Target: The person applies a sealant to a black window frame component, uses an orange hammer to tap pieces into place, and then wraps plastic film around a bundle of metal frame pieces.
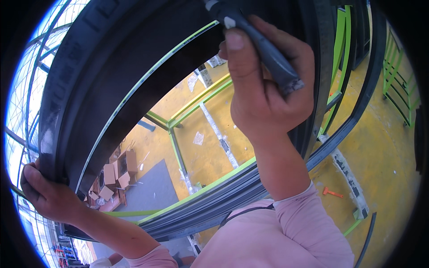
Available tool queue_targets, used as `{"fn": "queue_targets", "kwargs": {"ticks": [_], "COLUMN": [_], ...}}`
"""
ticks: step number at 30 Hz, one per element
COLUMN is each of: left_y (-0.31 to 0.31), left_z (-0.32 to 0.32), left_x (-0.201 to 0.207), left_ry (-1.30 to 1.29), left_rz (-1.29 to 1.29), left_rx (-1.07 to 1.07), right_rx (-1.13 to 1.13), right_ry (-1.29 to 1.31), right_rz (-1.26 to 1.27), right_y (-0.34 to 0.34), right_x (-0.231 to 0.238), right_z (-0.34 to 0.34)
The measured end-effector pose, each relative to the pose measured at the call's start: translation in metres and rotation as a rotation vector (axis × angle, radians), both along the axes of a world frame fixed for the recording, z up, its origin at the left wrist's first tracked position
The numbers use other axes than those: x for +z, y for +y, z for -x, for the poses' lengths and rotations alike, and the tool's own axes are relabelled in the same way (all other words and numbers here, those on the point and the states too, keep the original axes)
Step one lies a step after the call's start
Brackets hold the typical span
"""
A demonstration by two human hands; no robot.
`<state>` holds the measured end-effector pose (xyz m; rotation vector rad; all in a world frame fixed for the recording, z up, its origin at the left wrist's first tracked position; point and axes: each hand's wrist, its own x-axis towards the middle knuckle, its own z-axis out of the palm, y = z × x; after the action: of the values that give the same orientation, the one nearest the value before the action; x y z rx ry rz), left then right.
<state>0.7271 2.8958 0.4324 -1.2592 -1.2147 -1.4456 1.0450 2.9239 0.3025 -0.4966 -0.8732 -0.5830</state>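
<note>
My right hand (272, 85), at the upper middle, is closed around a grey-handled tool (268, 53). The tool is slim, with a pale patch on its handle and a worn lower end. Its far end reaches the top of the picture against the dark surface, and I cannot make out its tip. At the far left, my left hand (51, 192) grips the lower edge of a large dark frame profile (56, 120), fingers curled behind it. A thin light-green strip (129, 96) runs along the profile's inner side.
Below me stands a rack with green rails (172, 123) and a stack of dark profiles (214, 201). Cardboard boxes (127, 165) lie on the floor beside a grey mat (156, 183). An orange tool (333, 192) rests on the yellow floor (384, 169) at right, near green railings (400, 85).
</note>
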Motion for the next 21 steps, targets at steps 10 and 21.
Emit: {"fn": "queue_targets", "kwargs": {"ticks": [10,21], "left_y": [-0.0003,0.0002], "left_z": [-0.0007,-0.0006], "left_x": [0.0010,0.0009], "left_ry": [0.058,0.043], "left_rz": [-0.004,0.019], "left_rx": [0.001,-0.023], "right_rx": [-0.055,-0.098], "right_ry": [0.015,0.002], "right_rz": [0.020,0.059], "right_y": [-0.0006,-0.0066], "right_x": [-0.0001,0.0013], "right_z": [-0.0031,-0.0039]}}
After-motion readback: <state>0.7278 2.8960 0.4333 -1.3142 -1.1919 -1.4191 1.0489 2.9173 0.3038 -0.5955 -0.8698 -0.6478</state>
